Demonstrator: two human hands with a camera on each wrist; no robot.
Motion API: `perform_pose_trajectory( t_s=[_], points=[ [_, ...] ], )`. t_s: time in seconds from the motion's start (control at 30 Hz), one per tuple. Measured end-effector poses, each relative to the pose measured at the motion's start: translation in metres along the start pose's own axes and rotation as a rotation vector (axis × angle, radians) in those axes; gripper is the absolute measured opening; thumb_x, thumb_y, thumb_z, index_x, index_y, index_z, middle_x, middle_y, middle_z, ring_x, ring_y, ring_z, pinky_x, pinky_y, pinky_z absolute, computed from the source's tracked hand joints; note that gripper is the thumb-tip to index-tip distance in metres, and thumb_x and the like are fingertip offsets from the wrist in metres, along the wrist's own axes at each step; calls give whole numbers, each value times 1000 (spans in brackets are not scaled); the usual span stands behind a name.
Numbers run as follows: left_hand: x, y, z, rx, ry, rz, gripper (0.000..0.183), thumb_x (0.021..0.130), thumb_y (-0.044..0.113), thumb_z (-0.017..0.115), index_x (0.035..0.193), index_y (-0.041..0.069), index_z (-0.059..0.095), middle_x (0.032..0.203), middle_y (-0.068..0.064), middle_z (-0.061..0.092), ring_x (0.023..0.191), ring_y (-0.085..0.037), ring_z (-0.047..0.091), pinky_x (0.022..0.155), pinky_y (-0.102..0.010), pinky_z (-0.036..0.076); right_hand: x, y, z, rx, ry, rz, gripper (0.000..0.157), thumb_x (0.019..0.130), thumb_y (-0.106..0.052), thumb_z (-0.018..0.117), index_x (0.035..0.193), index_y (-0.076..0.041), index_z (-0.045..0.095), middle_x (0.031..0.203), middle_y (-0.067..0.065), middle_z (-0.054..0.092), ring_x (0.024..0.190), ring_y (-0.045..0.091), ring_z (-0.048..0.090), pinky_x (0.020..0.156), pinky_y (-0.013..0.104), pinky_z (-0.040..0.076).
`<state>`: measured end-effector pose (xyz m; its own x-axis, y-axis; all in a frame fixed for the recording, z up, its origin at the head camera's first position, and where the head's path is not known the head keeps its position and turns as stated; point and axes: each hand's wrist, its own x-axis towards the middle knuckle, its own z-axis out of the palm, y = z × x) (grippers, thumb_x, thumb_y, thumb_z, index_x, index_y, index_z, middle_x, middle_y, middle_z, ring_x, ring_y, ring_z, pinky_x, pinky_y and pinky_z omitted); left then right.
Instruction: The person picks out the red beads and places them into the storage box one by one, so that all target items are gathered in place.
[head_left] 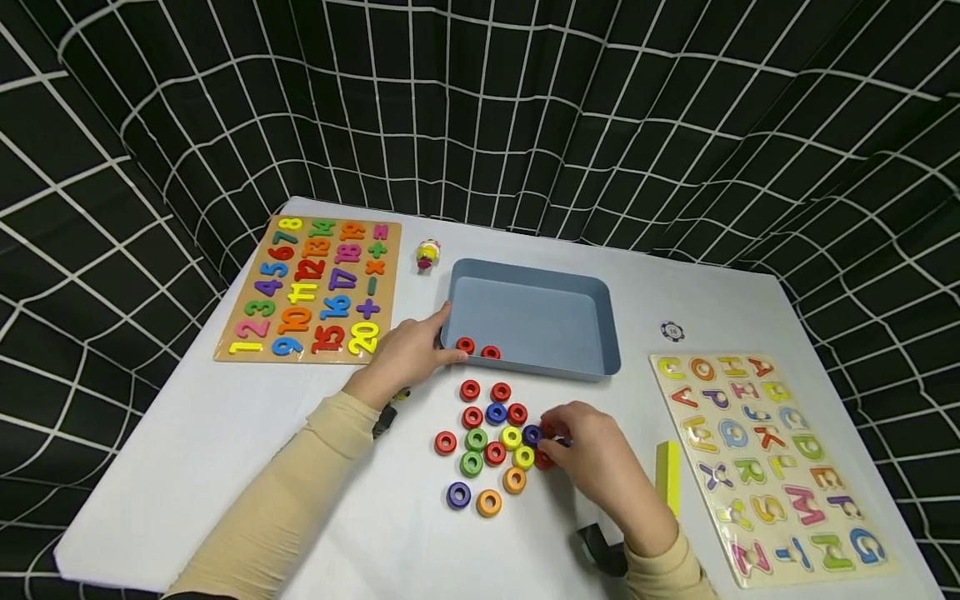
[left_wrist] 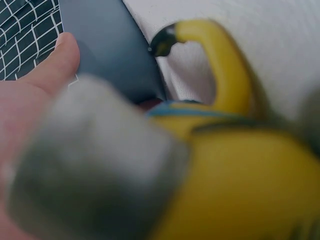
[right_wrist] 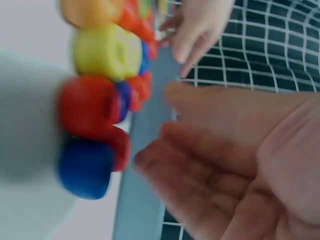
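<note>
My left hand (head_left: pixel 408 354) rests at the near-left corner of a blue-grey tray (head_left: pixel 532 320), its extended fingers touching the rim. Two red rings (head_left: pixel 491 352) lie inside along the tray's near wall. At the right end of a loose group of coloured rings, my right hand (head_left: pixel 600 454) hovers with bent fingers, partly covering several of them. In the right wrist view its fingertips are beside a red ring (right_wrist: pixel 92 107) and a blue ring (right_wrist: pixel 86 168), with nothing between them. Yellow rings (head_left: pixel 523 457), green rings (head_left: pixel 472 463) and orange rings (head_left: pixel 489 503) are among the group.
A number board (head_left: pixel 225 348) lies left, an alphabet board (head_left: pixel 738 575) right. A small figure (head_left: pixel 427 254) stands behind the tray; a yellow block (head_left: pixel 667 477) and a poker chip (head_left: pixel 672 332) are right. A blurred yellow curved object (left_wrist: pixel 230 75) with a black tip is near the left wrist.
</note>
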<state>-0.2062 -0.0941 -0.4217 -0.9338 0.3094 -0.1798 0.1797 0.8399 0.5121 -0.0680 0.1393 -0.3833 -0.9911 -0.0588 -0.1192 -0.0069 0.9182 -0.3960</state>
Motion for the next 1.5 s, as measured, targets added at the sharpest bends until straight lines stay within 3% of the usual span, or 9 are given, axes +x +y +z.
perform_pose_trajectory(
  t_s=[0.2, 0.47, 0.63, 0.83, 0.97, 1.1, 1.33, 1.5],
  points=[
    [0, -1, 0, -7, 7, 4, 91, 84, 59, 64, 155, 23, 20, 70, -10, 55, 63, -22, 50, 49, -32, 39, -19, -7, 19, -123, 60, -1, 31, 71, -15, 85, 98, -5, 73, 94, 6, 67, 84, 17, 64, 76, 36, 55],
    [0, 0, 0, -8, 4, 1, 91, 84, 60, 64, 155, 24, 20, 75, -11, 56, 66, -22, 50, 51, -32, 40, -26, -6, 31, -248, 170, -47, 30, 69, -13, 87, 91, -3, 71, 87, 6, 63, 80, 19, 60, 74, 35, 55],
    [0, -1, 0, -8, 1, 1, 91, 84, 60, 64, 155, 24, 19, 72, -11, 54, 64, -22, 49, 50, -32, 39, -27, -5, 34, -295, 171, -48, 26, 70, -12, 86, 89, -3, 71, 82, 5, 63, 75, 17, 56, 71, 32, 54],
    [1, -2, 1, -6, 6, -1, 91, 84, 59, 64, 155, 24, 20, 82, -11, 58, 72, -23, 52, 52, -32, 41, -28, -3, 34, -305, 173, -109, 24, 70, -7, 85, 89, -4, 71, 81, 5, 65, 75, 17, 56, 71, 32, 53],
    [2, -3, 2, -2, 8, 3, 91, 84, 60, 63, 155, 24, 20, 80, -12, 58, 71, -23, 52, 52, -32, 41, -26, 0, 27, -271, 203, -142, 26, 67, -8, 86, 87, -8, 70, 80, 2, 63, 74, 16, 55, 69, 31, 52],
    [2, -3, 1, 1, 12, 6, 91, 84, 60, 63, 155, 25, 19, 77, -12, 57, 68, -23, 51, 50, -32, 40, -13, 4, 13, -153, 239, -143, 28, 69, -12, 86, 92, -11, 70, 88, 1, 65, 78, 16, 60, 68, 32, 52],
    [1, -2, 1, -7, 14, 7, 91, 83, 59, 65, 155, 25, 21, 83, -14, 61, 68, -23, 52, 51, -32, 40, 33, 11, -7, 105, 244, -201, 28, 80, -15, 79, 105, -11, 68, 100, 2, 66, 90, 18, 64, 78, 39, 54],
    [1, -3, 1, -6, 21, 15, 90, 83, 58, 65, 155, 24, 22, 89, -16, 64, 70, -22, 54, 51, -31, 40, 66, 6, -6, 192, 237, -235, 31, 83, -19, 77, 111, -11, 69, 106, 5, 66, 94, 21, 65, 81, 42, 52]
  ],
)
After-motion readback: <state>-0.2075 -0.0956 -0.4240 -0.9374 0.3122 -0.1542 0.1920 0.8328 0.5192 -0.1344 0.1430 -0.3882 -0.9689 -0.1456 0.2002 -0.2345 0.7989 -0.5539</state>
